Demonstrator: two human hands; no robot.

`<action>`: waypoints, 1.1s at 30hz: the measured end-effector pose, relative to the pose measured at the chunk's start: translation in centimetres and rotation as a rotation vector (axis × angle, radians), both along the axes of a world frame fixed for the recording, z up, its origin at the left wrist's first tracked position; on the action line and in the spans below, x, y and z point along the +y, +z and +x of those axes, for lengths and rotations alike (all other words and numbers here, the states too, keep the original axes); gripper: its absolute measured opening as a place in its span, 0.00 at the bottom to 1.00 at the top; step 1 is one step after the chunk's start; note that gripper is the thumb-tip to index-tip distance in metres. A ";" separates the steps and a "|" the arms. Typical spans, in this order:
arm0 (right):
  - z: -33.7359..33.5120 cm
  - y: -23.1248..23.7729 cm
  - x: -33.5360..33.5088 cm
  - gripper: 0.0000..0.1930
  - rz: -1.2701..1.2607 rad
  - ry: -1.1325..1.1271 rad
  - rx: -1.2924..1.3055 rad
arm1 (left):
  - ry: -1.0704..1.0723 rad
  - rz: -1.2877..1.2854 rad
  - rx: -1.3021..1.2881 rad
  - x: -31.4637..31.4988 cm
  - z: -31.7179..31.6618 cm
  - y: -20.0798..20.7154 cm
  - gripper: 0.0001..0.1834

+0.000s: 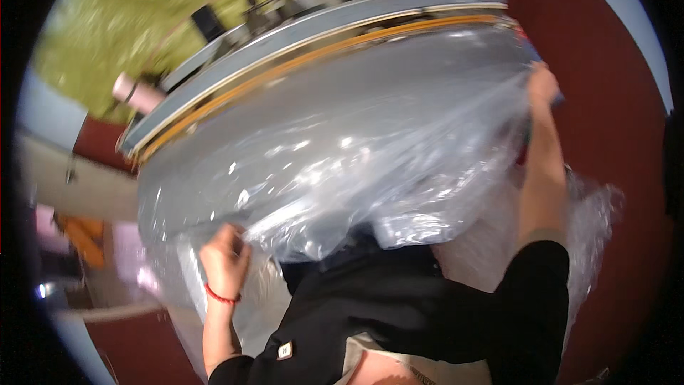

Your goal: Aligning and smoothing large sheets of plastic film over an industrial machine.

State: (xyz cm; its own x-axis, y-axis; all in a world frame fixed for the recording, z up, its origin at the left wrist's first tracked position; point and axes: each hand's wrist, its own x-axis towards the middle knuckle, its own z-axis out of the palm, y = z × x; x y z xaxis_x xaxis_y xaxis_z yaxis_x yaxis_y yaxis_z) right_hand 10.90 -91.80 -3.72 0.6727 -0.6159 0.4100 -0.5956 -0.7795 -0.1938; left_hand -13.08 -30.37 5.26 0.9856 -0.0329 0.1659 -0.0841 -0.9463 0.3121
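- Left hand, low on the left with a red cord bracelet at the wrist: the fingers are curled shut, pinching the near edge of the big clear, crinkled plastic sheet.
- Right hand is stretched far out on the right, forearm bare below a black sleeve. It sits at the sheet's far right corner; the fingers seem to be closed on the film there, but blur keeps me from being sure how tightly.
- The plastic sheet is pulled wide between the two hands, covering most of the middle of the view, glossy with white highlights and bunched into folds near the person's chest.
- More crumpled clear film hangs just beyond the right forearm, on the right.
- Beyond the sheet's far edge runs a long grey machine bar with an orange strip along it, slanting from lower left to upper right; the film's far edge lies right against that strip.
- Behind the bar is a rumpled yellow-green cloth, and a pale pink roll end sticks out at the bar's left end.
- Dark red floor shows on the right.
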 end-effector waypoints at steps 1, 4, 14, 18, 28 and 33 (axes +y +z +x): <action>-0.3 -0.1 -1.0 0.18 0.003 -0.040 -0.016 | 0.177 -0.006 -0.109 1.8 -0.3 0.4 0.08; -0.2 -0.5 -1.3 0.19 -0.011 -0.010 -0.019 | 0.477 -0.024 -0.577 8.9 -1.8 0.9 0.05; 1.6 -1.7 -0.4 0.19 -0.046 0.025 0.021 | 0.013 0.373 -0.183 -0.2 -0.5 -12.6 0.28; 0.4 -1.5 -1.3 0.20 -0.097 0.003 0.030 | 0.251 0.195 -0.640 9.0 -0.7 -10.7 0.16; 1.1 -1.7 -1.7 0.20 -0.079 0.033 0.026 | 0.481 0.334 -0.841 22.1 0.4 8.4 0.02; 0.9 -2.1 -2.4 0.20 -0.107 0.022 0.027 | -0.134 0.539 0.127 8.5 2.6 3.0 0.15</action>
